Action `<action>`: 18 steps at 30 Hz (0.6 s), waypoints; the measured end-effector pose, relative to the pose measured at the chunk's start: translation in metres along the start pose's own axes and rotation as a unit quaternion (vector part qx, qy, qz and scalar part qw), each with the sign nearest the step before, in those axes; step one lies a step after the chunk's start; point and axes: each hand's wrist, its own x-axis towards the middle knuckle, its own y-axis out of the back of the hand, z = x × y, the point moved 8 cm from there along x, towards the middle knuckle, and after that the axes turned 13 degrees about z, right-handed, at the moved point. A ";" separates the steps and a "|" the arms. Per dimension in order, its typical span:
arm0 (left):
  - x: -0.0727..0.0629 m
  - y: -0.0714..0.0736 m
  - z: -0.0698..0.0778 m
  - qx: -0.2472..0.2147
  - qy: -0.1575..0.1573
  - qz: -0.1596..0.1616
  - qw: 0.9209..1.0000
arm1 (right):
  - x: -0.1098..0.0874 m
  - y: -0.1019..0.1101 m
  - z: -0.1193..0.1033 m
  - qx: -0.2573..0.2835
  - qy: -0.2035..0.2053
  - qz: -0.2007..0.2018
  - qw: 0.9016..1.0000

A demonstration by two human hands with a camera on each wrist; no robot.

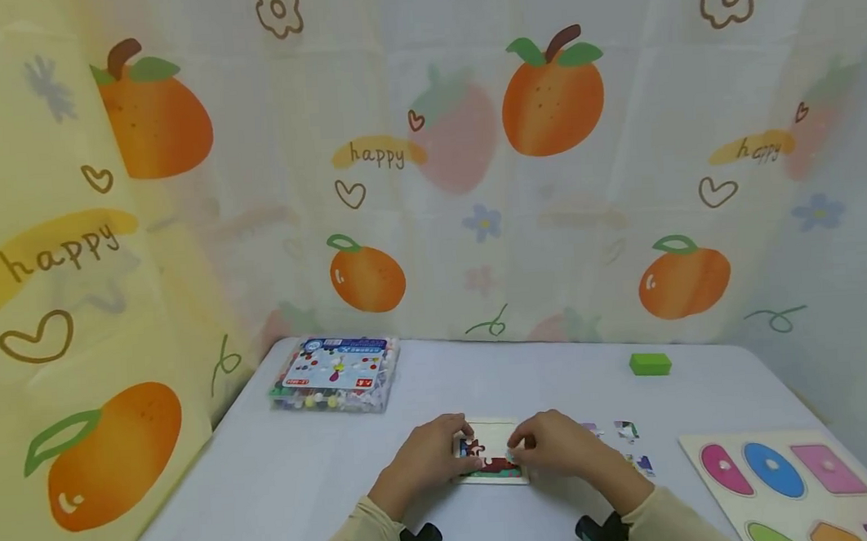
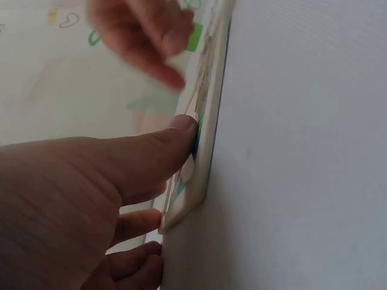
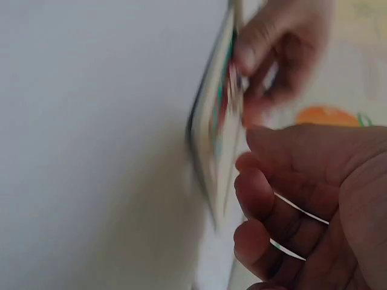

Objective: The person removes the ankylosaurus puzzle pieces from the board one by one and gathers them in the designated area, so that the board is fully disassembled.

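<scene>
Head view: left hand (image 1: 428, 454) grips and partly hides puzzle tray (image 1: 495, 435); right hand (image 1: 559, 445) bends at its edge, grasp indeterminable.

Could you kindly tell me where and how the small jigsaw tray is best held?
The jigsaw tray lies flat with thin, straight edges, so I'd probably pinch its left rim, coming from the left, with contact on top and against the outer side; the left grip sits there.

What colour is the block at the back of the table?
Bright green; the block shows best in the head view.
</scene>
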 end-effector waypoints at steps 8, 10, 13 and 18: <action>-0.001 0.004 -0.001 0.032 0.020 0.004 0.999 | 0.028 -0.028 -0.025 0.005 0.013 0.013 1.000; -0.003 0.008 -0.001 0.050 0.026 0.015 0.998 | 0.030 -0.030 -0.026 0.006 0.014 0.013 1.000; -0.005 0.014 -0.001 0.049 0.044 0.030 0.997 | 0.033 -0.032 -0.028 0.000 0.010 0.011 1.000; -0.003 0.018 -0.001 0.044 0.042 0.035 0.998 | 0.037 -0.031 -0.029 -0.012 0.006 0.010 1.000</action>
